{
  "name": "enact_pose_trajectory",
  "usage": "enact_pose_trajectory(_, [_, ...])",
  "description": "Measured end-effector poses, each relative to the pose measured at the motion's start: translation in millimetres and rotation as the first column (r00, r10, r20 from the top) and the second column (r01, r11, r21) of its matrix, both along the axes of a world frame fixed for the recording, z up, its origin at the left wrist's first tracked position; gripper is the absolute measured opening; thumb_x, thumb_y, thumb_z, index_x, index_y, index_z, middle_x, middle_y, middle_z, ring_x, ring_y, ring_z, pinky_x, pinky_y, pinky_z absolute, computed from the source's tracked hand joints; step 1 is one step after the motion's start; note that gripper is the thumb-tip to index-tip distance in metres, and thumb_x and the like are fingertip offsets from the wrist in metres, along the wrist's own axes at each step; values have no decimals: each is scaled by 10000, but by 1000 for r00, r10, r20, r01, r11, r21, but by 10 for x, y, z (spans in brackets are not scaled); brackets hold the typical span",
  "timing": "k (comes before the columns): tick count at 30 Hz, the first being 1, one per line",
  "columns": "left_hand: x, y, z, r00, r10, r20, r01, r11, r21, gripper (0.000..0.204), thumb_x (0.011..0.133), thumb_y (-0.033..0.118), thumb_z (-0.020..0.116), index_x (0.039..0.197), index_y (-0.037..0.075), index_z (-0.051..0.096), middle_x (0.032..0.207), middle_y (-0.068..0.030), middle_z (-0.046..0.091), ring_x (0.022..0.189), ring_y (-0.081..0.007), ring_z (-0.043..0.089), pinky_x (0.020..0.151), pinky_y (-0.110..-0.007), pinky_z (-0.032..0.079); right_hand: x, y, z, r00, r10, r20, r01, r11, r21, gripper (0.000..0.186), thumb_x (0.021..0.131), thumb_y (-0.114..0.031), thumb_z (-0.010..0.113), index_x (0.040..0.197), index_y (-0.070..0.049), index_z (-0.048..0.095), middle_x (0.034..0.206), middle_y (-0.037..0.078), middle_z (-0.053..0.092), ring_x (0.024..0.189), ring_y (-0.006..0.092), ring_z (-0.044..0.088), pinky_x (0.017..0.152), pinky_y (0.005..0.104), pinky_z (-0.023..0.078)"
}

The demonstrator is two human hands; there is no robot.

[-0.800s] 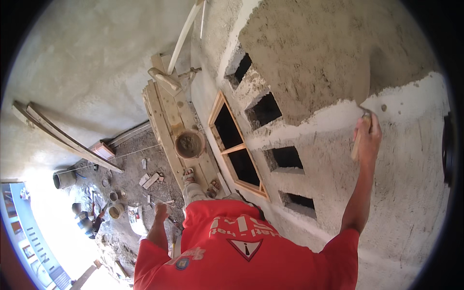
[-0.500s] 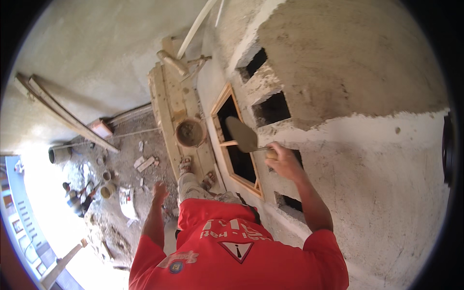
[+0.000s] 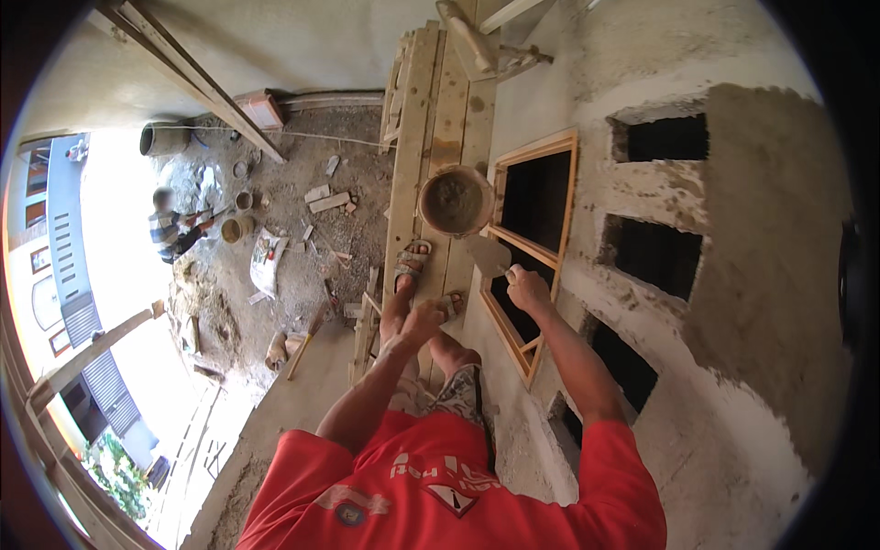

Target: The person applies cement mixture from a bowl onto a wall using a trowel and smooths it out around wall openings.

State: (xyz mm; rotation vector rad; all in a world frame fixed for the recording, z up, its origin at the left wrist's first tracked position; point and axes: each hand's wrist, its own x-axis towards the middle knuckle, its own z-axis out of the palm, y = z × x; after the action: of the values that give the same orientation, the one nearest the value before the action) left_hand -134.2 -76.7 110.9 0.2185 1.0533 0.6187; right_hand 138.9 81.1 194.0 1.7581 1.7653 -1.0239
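Observation:
My right hand (image 3: pixel 529 289) grips a pointed metal trowel (image 3: pixel 488 255), whose blade is just below a round bucket of grey mortar (image 3: pixel 456 202). The bucket stands on a wooden plank platform (image 3: pixel 408 192), where my sandalled feet (image 3: pixel 411 261) are. My left hand (image 3: pixel 423 323) hangs over my legs with fingers curled; whether anything is in it is hidden. To the right, a wooden window frame (image 3: pixel 570 183) is set in the rough wall, beside square openings (image 3: pixel 653 257) and a patch of damp, darker plaster (image 3: pixel 761 229).
A co-worker (image 3: pixel 174 229) is on the ground below at left, among buckets (image 3: pixel 236 229), a sack (image 3: pixel 268 261) and rubble. A string line (image 3: pixel 330 137) crosses over the ground. Leaning timbers (image 3: pixel 192 78) are at upper left; wooden rails (image 3: pixel 96 348) are at lower left.
My right hand and trowel have come away from the plastered wall, down and left toward the bucket. My left hand has moved rightward over my legs. The view has turned.

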Motion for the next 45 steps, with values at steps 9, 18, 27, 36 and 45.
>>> enact_pose_trajectory(9, [736,-585,-1263,930,-217,-296,306,904,299,287,922,44,569,1204,-1,549,1150,-122,625,989,-233,642,841,-331,533,89,982,-2417,994,85,71,-101,957,270,338,1021,-187,463,870,26,676,803,229,691,747,371,704,604,443,588])
enact_pose_trajectory(18, [775,101,-910,921,-303,-243,325,944,53,565,948,153,580,1476,20,431,1218,-223,668,1089,-303,671,949,-352,512,-142,1164,-3566,952,292,94,-306,903,300,138,910,-66,608,842,40,664,778,234,694,758,356,724,609,419,605])
enact_pose_trajectory(27, [800,143,-902,900,-401,-173,404,915,-18,512,997,129,517,1479,-2,403,1305,-191,621,1241,-262,585,1054,-359,435,-772,906,-4061,994,99,-36,-90,975,202,358,879,-153,663,1196,14,658,922,228,724,923,385,706,831,473,564])
enact_pose_trajectory(36, [745,63,-991,880,-411,-239,438,896,72,492,998,125,537,1457,-9,423,1294,-173,609,1214,-267,589,1040,-360,441,-247,225,-3872,984,-49,-171,102,944,315,340,888,-236,683,1188,-100,599,912,180,710,835,370,703,683,467,581])
enact_pose_trajectory(45, [595,-43,-1220,975,-192,-108,196,980,23,467,995,147,542,1442,36,466,1251,-116,619,1059,-180,612,899,-310,501,-268,179,-2896,934,-219,-282,305,901,310,362,909,-269,638,1212,-74,607,908,187,703,837,373,696,722,473,564])
